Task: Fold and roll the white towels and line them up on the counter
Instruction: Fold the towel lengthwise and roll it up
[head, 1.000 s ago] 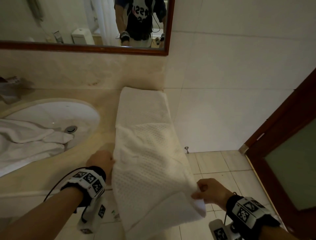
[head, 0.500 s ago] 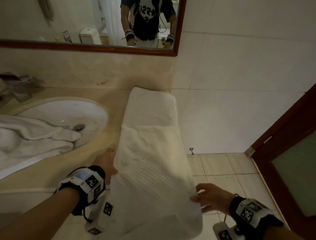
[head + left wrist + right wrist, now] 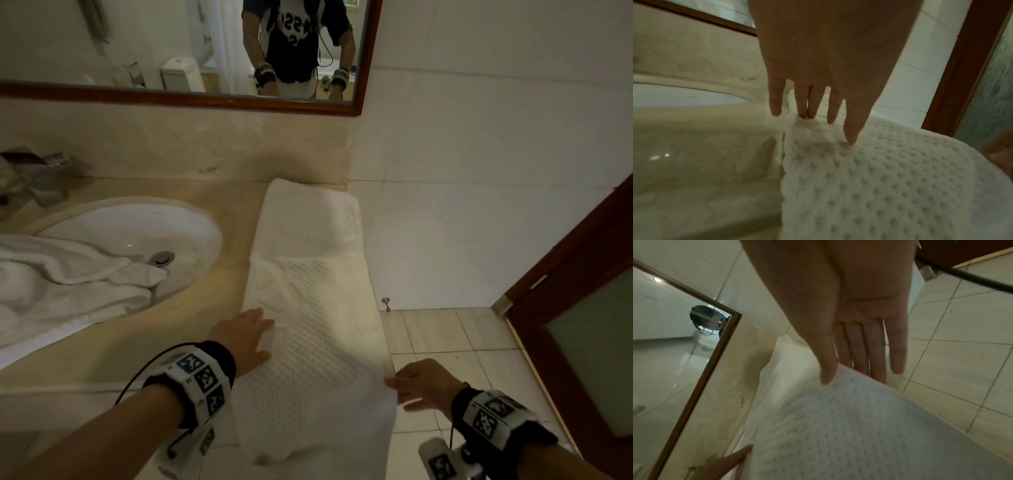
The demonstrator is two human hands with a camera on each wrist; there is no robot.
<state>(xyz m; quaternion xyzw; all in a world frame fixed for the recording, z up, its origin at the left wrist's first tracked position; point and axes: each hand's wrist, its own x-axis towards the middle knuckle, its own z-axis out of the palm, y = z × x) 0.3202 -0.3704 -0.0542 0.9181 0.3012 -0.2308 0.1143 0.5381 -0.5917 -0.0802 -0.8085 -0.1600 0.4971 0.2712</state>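
White waffle-weave towel point(image 3: 308, 329) lies folded lengthwise on the counter point(image 3: 113, 346), right of the sink point(image 3: 191, 219), its near end hanging over the counter's front edge. My left hand point(image 3: 245, 337) lies flat on the towel's left edge, fingers point(image 3: 853, 129) straight, gripping nothing. My right hand point(image 3: 423, 383) touches its right edge, grip slack, thumb on top. More white towels point(image 3: 61, 284) are heaped in the sink.

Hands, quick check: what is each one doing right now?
Left hand: open, straight fingers pressing the towel on the counter.
Right hand: open, fingers straight at the towel's right edge, gripping nothing.
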